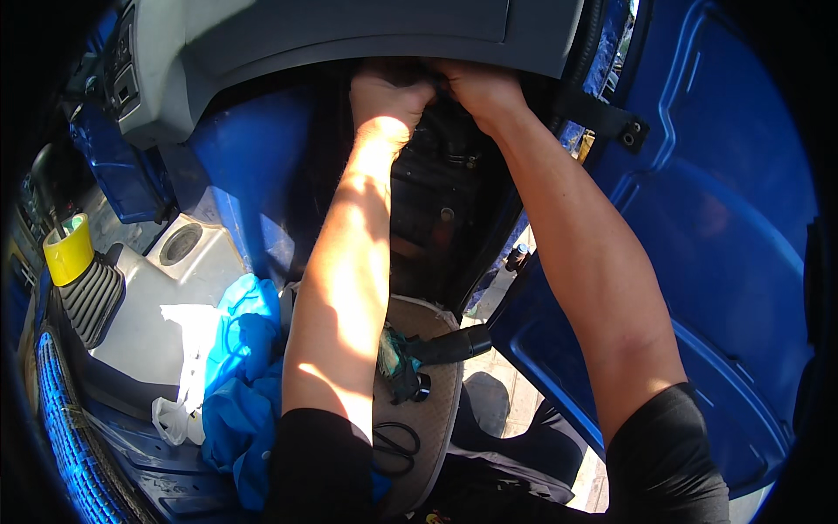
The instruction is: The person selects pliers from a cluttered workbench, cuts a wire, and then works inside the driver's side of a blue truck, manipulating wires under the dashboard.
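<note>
Both my hands reach up under the front edge of the grey dashboard [349,35]. My left hand [388,94] is closed, its thumb side toward the right hand, around something dark that I cannot make out. Beside it, my right hand [480,87] has its fingers bent in toward the left hand; their tips are lost in shadow, and what they grip is hidden. Just below the hands, a black hose [451,131] runs down in the dark space. Lower down, a black tube [449,346] with a green wrapping [399,362] lies on a beige mat [436,402].
At the right stands an open blue door [724,218] with a black strap [611,122]. Blue cloth [240,419] and a white bag [188,375] lie left of my left arm. Farther left is a gear lever boot [85,301] with a yellow collar [70,253]. A black loop [397,445] rests on the mat.
</note>
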Demonstrator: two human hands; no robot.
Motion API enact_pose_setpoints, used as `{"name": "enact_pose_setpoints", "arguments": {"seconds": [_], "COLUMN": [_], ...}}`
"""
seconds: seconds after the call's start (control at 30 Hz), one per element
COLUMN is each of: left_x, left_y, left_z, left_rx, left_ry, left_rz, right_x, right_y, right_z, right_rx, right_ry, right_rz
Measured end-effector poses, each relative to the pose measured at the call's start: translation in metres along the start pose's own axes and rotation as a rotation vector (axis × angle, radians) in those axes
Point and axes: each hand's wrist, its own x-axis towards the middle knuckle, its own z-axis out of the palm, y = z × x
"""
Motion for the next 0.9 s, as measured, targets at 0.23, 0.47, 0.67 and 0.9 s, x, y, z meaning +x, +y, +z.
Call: {"name": "enact_pose_setpoints", "arguments": {"seconds": [0.23,0.47,0.67,0.9], "left_x": [0.001,0.001,0.001,-0.004], "left_y": [-0.010,-0.007,-0.007,0.001], "left_z": [0.011,0.014,0.014,0.015], "left_rx": [0.062,-0.035,-0.112,-0.046], "left_ry": [0.160,0.157,0.156,0.173], "left_rz": [0.104,0.109,0.122,0.108], "right_x": [0.000,0.001,-0.005,-0.021], "right_y": [0.001,0.004,0.010,-0.002], "right_z": [0.003,-0.001,-0.001,0.001], "right_rx": [-0.044,-0.203,-0.452,-0.652], "right_ry": [0.069,0.134,0.187,0.227], "right_rz": [-0.039,0.012,-0.256,-0.262]}}
